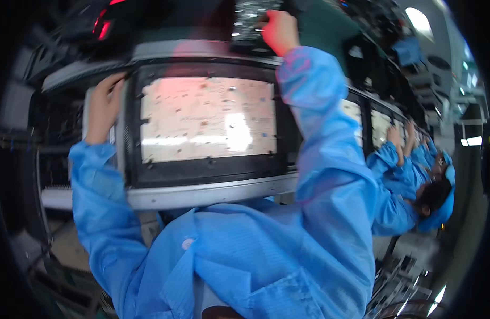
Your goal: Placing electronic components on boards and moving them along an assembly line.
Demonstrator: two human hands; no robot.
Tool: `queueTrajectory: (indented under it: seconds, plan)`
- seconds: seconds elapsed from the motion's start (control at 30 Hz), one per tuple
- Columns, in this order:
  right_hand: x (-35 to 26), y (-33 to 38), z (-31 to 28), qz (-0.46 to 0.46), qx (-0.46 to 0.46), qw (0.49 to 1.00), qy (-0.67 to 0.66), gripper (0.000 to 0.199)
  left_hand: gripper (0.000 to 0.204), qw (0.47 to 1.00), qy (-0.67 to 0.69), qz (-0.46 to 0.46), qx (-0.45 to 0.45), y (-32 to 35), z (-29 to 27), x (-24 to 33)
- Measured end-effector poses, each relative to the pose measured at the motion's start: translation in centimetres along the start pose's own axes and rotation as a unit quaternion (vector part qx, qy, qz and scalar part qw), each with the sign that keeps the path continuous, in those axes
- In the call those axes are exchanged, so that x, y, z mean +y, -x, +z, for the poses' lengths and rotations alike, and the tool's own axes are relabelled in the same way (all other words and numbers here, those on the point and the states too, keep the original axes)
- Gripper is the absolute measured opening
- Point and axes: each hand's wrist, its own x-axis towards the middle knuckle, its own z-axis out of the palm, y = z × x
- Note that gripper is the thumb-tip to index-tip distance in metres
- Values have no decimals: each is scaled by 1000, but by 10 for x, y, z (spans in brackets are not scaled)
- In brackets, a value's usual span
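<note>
A blue coat (229, 250) worn by the person takes up most of the lower middle, its two sleeves reaching up either side of a work bench. Along the bench run pale metal rails, a front rail (213, 194) near the person's chest and a back rail (202, 49) beyond. Over on the right, at least one other person (399, 186) in blue sits farther along the same line, hands raised by the bench. Between the rails in front of the wearer lies a black frame (202, 173), and inside it is a white board (191, 127), lying flat, with small dark marks and bits across it, a bright glare patch right of its middle and a reddish tint over its upper part. Two more pale boards (353, 114) show past the right sleeve, partly hidden. Beyond the back rail, at the top, is a shiny silvery heap (247, 18); what it is made of is too blurred to tell. The left hand (105, 106) is at the frame's left side, fingers bent and pointing toward its upper left corner; whether they grip the edge cannot be told. The right hand (281, 33) is beside the silvery heap, fingers curled in toward it, and it cannot be told whether anything is pinched there. Red lights (104, 29) glow at the upper left. Small dark clips (145, 120) sit along the board's edges, and a pale button (187, 244) shows on the coat's front.
</note>
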Motion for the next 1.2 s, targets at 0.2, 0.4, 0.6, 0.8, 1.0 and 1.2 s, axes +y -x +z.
queueTrajectory:
  seconds: [0.2, 0.4, 0.6, 0.8, 1.0, 1.2]
  plan:
    - [-7, 4, 24, 74, 59, 988, -124, 12, 25, 997, -46, -58, -23, 8, -18, 9]
    - [15, 24, -22, 132, -34, 987, -84, 23, 24, 999, 17, -40, 8, 0, 21, 20]
    - [33, 24, 4, 220, -35, 930, -293, 18, 22, 999, -13, -50, 6, 0, 16, 35]
    - [-18, 45, -36, 216, -193, 825, -485, 22, 23, 997, -42, -60, 7, 15, 7, 2]
    - [-36, 134, -51, 235, -346, 783, -460, 17, 25, 996, -22, -72, -49, 8, 8, 17]
    - [-39, 160, -59, 291, -288, 750, -519, 12, 25, 990, -30, -116, -69, 6, 10, 27]
